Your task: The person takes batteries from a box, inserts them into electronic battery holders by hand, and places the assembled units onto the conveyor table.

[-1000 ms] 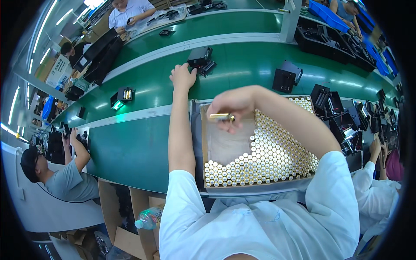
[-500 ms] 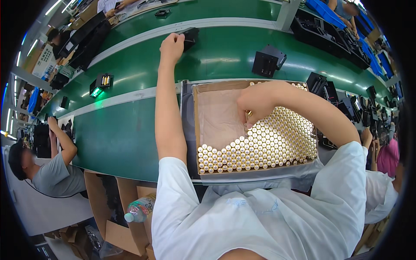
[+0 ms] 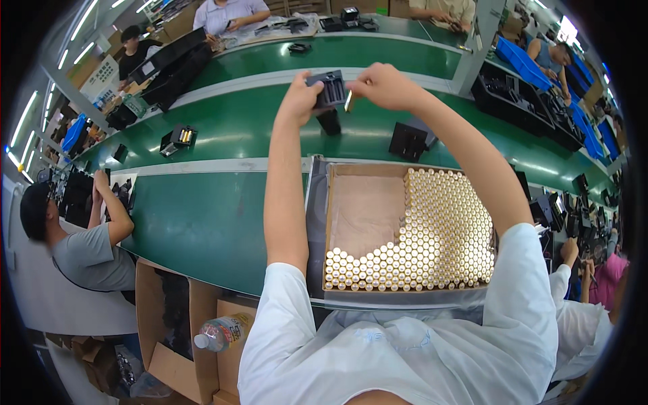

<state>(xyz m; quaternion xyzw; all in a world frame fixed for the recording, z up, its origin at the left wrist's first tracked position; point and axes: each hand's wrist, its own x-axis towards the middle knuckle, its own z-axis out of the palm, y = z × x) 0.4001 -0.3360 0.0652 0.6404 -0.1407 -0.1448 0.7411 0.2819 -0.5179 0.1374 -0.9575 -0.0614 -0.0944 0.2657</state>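
Left hand (image 3: 300, 100) grips a small, slotted black plastic box (image 3: 331, 91) over the glossy green belt (image 3: 246, 118). Right hand (image 3: 385, 86) pinches a slim, shiny gold cylindrical battery (image 3: 348, 102) just right of the box; cannot tell whether the two touch. Nearer the body, a shallow brown cardboard tray (image 3: 368, 209) holds tightly packed, upright gold-and-silver cylinders (image 3: 445, 226); its far-left part is bare.
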